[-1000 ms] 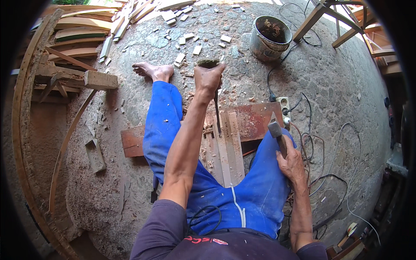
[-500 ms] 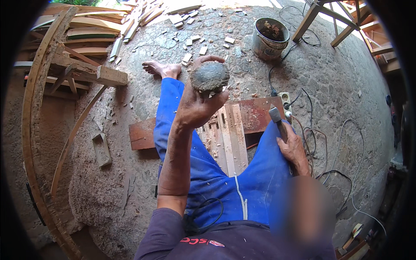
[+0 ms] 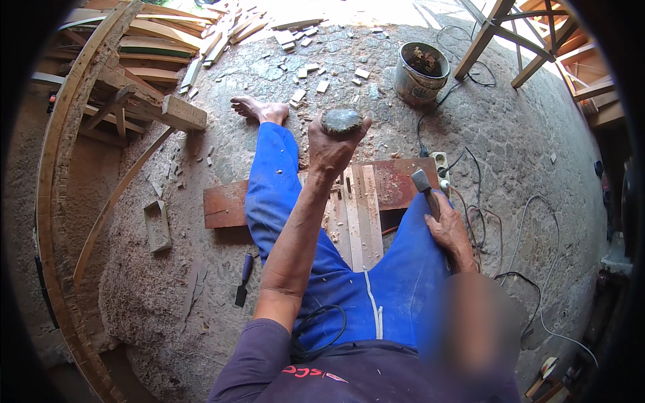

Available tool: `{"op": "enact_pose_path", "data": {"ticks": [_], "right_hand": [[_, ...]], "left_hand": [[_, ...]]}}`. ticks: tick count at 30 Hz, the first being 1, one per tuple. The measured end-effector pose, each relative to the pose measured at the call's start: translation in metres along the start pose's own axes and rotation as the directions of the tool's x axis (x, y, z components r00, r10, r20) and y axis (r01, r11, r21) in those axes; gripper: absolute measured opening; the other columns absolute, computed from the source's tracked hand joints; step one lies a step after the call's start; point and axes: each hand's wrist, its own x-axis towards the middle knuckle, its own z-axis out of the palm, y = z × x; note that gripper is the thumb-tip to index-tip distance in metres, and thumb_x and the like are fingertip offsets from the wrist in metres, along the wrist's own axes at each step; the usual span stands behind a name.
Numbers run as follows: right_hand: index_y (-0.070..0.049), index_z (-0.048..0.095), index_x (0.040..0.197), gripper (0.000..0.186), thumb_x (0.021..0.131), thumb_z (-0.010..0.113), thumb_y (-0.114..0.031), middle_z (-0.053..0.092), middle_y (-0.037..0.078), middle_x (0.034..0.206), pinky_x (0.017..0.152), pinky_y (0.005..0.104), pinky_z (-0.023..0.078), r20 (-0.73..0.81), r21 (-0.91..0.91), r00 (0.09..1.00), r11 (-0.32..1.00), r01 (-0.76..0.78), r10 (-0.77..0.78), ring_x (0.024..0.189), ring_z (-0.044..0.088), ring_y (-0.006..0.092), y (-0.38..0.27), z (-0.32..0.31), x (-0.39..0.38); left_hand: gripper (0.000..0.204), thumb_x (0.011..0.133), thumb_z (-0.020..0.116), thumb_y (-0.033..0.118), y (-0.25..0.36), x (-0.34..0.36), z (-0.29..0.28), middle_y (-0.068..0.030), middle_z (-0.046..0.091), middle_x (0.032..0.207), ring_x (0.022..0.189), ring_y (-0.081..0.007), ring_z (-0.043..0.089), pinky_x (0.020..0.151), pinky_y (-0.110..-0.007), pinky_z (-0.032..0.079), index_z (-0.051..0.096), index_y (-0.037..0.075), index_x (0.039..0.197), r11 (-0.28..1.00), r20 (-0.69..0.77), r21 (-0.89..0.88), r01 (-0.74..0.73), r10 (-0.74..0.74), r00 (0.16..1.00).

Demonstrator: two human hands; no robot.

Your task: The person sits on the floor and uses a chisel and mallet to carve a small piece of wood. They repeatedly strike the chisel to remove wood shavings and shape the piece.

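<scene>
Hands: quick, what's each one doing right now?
Left hand: closed around a grey stone, raised.
Right hand: closed on a hammer, resting on the thigh.

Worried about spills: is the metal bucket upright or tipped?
Upright: the bucket stands on the stone floor, its open mouth upward, showing dark contents.

Stone floor (image 3: pixel 510 154), wood offcuts (image 3: pixel 306 70), reddish board (image 3: pixel 225 207), chisel (image 3: pixel 242 280), metal bucket (image 3: pixel 420 74)

Single head-worn fisheye view, looking steeply down, close over the seated person's lap, stone floor (image 3: pixel 537 154) beyond
</scene>
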Motion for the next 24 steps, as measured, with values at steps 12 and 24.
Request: {"op": "enact_pose_path", "data": {"ticks": [12,24], "right_hand": [[-0.014,0.050,0.140,0.056,0.087,0.069,-0.017,0.070,0.028,0.106,0.085,0.0542,0.053,0.001,-0.026,1.000,1.000,0.013,-0.013,0.104,0.066,0.0503,-0.002,0.001,0.000],[-0.014,0.049,0.141,0.058,0.087,0.069,-0.017,0.070,0.029,0.107,0.086,0.0539,0.054,0.046,-0.054,0.997,0.997,-0.054,0.056,0.105,0.066,0.0502,-0.009,-0.001,0.001]], "left_hand": [[0.019,0.084,0.084,0.013,-0.030,-0.001,0.000,0.0021,0.066,0.070,0.063,-0.0075,0.058,0.061,-0.030,0.049,0.068,0.004,0.077,0.998,-0.053,-0.045,-0.040,0.037,0.998],[0.015,0.078,0.082,0.011,-0.020,-0.004,0.000,-0.0064,0.069,0.073,0.065,-0.0183,0.065,0.067,-0.034,0.053,0.069,0.004,0.079,0.906,0.048,0.261,-0.334,0.334,0.941]]}}
